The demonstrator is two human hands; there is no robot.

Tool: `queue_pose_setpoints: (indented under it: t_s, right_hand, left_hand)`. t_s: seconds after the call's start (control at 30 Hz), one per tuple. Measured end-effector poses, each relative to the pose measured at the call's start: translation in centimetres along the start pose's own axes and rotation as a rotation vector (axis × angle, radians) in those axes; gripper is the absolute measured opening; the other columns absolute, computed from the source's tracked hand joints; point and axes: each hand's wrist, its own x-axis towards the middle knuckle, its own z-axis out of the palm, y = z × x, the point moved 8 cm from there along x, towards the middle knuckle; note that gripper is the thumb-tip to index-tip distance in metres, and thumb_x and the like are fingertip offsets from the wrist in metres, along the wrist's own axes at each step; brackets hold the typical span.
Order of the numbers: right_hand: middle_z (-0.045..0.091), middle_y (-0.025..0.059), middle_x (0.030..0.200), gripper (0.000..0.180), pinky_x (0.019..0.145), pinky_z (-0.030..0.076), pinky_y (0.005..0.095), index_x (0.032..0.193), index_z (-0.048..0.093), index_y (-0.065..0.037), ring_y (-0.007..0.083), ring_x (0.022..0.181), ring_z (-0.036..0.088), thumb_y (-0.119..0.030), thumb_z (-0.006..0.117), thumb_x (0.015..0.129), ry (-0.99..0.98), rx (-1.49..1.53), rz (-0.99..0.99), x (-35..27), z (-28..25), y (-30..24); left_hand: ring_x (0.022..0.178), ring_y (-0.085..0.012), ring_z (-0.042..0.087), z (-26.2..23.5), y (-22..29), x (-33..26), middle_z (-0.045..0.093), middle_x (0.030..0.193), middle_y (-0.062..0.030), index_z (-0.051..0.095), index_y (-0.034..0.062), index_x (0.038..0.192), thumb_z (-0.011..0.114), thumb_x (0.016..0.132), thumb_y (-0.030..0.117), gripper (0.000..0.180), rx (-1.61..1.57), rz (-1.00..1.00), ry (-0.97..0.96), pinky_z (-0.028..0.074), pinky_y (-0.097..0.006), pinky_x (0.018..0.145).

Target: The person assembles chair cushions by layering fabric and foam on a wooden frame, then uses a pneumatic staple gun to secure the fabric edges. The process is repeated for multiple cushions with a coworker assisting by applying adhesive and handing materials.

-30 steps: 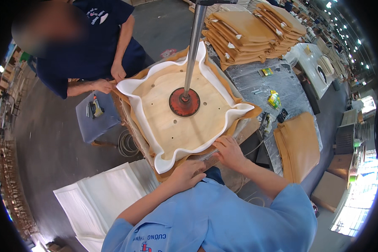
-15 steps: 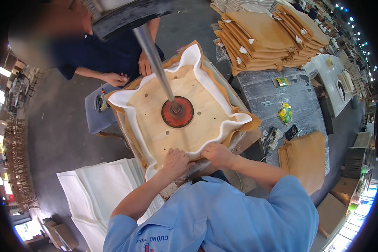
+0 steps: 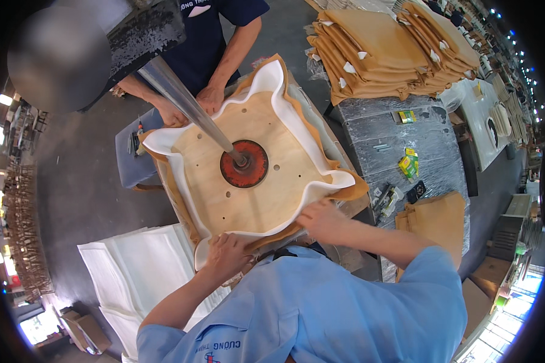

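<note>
Left hand (image 3: 227,254): fingers curled over white padding (image 3: 339,179) at the near edge, by its left corner; underside hidden, closure cannot be told. Right hand (image 3: 322,221): same edge, farther right, blurred; cannot tell if it pinches. Tan cover (image 3: 352,191) shows outside the padding, both around the pale board (image 3: 284,145), mid-view. Red disc (image 3: 248,175) at the foot of the metal rod (image 3: 191,109) meets the board. Risk, judged: uneven pull could bunch padding or skew cover; opposing tugs from co-worker's hands (image 3: 211,98), far edge, might twist the board under the disc

Tan cover (image 3: 352,192) atop pale worktable (image 3: 318,123)
</note>
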Motion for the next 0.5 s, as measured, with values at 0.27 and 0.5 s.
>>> queue_pose_setpoints:
  t_s: [0.27, 0.5]
  right_hand:
    - [0.075, 0.0086, 0.095, 0.013, 0.091, 0.059, 0.0479, 0.094, 0.074, -0.01, 0.0314, 0.099, 0.075, -0.01, 0.076, 0.081, -0.218, 0.017, 0.057, -1.6, -0.1, 7.3]
    - [0.074, 0.0096, 0.094, 0.014, 0.09, 0.059, 0.0471, 0.095, 0.073, -0.008, 0.0319, 0.099, 0.074, -0.008, 0.074, 0.081, -0.158, 0.034, 0.054, -2.2, -0.8, 6.3]
  left_hand:
    - [0.097, -0.03, 0.073, 2.1, -3.9, -0.9, 0.078, 0.094, -0.0078, 0.078, 0.01, 0.089, 0.077, 0.092, 0.033, 0.023, 0.141, 0.129, -0.381, 0.054, -0.046, 0.088]
    - [0.09, -0.0308, 0.072, 1.4, -3.5, -3.0, 0.073, 0.087, -0.0077, 0.077, 0.0111, 0.089, 0.072, 0.095, 0.026, 0.017, 0.084, 0.172, -0.289, 0.054, -0.047, 0.085]
